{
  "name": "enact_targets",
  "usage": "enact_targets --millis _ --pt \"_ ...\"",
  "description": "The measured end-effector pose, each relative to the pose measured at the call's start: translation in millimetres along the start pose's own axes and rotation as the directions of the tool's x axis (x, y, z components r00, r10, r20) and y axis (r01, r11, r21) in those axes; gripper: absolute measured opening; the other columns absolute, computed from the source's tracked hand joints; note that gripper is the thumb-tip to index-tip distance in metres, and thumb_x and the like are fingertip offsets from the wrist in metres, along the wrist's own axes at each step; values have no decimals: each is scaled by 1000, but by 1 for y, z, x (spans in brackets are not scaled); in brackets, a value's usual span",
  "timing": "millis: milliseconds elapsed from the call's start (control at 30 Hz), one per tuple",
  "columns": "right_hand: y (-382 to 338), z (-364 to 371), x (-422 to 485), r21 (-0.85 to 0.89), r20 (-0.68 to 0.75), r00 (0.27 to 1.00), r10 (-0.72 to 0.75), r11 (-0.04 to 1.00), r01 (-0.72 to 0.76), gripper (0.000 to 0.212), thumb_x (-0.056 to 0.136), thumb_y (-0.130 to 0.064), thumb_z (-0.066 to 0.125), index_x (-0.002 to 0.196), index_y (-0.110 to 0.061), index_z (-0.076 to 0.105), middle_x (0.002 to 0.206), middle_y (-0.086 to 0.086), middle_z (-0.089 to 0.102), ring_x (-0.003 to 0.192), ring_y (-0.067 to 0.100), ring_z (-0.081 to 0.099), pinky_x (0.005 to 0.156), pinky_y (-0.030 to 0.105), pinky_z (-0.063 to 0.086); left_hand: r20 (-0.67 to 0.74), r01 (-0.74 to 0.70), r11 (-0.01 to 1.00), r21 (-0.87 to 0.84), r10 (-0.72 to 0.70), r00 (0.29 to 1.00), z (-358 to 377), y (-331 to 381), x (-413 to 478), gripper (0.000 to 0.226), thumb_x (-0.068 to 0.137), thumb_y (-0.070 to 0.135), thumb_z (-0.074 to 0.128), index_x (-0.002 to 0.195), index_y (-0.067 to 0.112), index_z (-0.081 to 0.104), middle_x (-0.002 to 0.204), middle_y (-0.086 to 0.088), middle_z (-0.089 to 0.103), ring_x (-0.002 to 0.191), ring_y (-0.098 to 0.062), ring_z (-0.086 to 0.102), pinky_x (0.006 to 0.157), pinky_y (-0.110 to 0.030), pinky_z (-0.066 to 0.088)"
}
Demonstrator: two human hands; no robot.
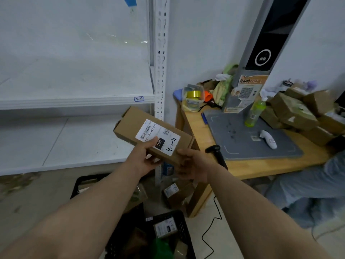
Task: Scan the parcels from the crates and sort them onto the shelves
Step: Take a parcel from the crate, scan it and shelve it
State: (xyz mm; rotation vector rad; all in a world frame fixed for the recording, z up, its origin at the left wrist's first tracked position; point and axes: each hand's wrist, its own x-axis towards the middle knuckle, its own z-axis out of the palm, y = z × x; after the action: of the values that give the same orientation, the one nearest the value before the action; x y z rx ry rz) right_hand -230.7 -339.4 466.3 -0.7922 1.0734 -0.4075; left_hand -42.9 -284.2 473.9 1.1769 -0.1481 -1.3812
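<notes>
A long brown cardboard parcel [138,122] with a white label marked "4-2-11" is held up in front of the white shelf unit. My left hand [143,157] grips its near left side, thumb on the label. My right hand [190,165] grips the near right end from below. A black handheld scanner [217,154] stands just right of my right hand at the table's edge. Black crates [179,227] holding more parcels sit on the floor below my arms. The shelf [74,101] tagged "4-2" is behind the parcel.
A wooden table [261,165] at right carries a grey mat, a scanning tower [261,53], a green bottle [254,113], a white device, tape in a tub and stacked brown boxes [295,111]. A person in pale trousers [308,184] sits at far right. A black cable trails over the floor.
</notes>
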Motion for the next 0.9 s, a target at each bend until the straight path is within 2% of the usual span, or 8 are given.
enact_targets --millis 100,167,300,433,567,700,800,900 --pt "0 -32 27 -186 -208 978 -14 982 -26 32 88 -32 74 114 -19 62 113 8 68 99 25 65 88 45 54 -98 20 983 182 -2 995 7 -12 24 74 63 9 92 128 15 57 113 -12 74 102 -34 70 87 -60 58" --pt "2 -56 48 -319 -400 913 -85 946 -52 26 90 -32 72 110 -18 64 105 7 67 91 21 63 85 41 56 -139 49 951 306 -6 990 8 -24 44 100 42 7 98 130 16 50 114 -11 74 101 -35 71 85 -63 57" --pt "-5 -105 80 -566 -493 840 -228 817 -110 30 95 -26 65 120 -10 58 93 5 59 82 20 57 80 38 53 -197 100 897 430 -15 980 27 -48 70 76 63 1 90 128 12 53 112 -7 73 99 -29 69 76 -47 59" --pt "-3 -144 108 -679 -566 770 -295 697 -232 65 92 -37 63 146 -10 39 139 19 47 126 35 48 106 43 44 -202 166 877 451 -80 976 36 -74 111 86 51 6 93 128 13 56 103 -4 78 92 -30 74 81 -53 60" --pt "2 -171 134 -687 -551 799 -241 674 -271 70 93 -24 61 152 -7 26 147 21 38 135 38 41 111 48 41 -268 223 834 505 -94 959 49 -94 124 95 48 8 92 131 14 46 105 -5 74 100 -28 70 94 -53 56" --pt "8 -189 158 -675 -522 830 -195 690 -262 65 95 -11 57 150 -7 24 138 22 48 124 39 52 98 47 49 -333 262 807 529 -87 939 48 -108 134 80 72 -5 82 133 14 33 100 -2 63 109 -29 60 100 -51 51" --pt "11 -200 169 -676 -524 829 -196 687 -265 59 93 -8 55 148 -10 32 127 21 55 114 40 57 95 50 52 -361 281 790 545 -82 929 39 -115 144 83 68 -2 85 134 10 37 107 -5 67 112 -30 61 98 -52 51" --pt "14 -200 171 -619 -475 870 -131 753 -225 39 89 -5 57 127 -7 50 106 20 60 101 39 63 90 53 57 -386 278 783 556 -53 921 32 -117 149 84 66 3 88 131 14 35 113 -5 67 108 -27 61 97 -52 51"
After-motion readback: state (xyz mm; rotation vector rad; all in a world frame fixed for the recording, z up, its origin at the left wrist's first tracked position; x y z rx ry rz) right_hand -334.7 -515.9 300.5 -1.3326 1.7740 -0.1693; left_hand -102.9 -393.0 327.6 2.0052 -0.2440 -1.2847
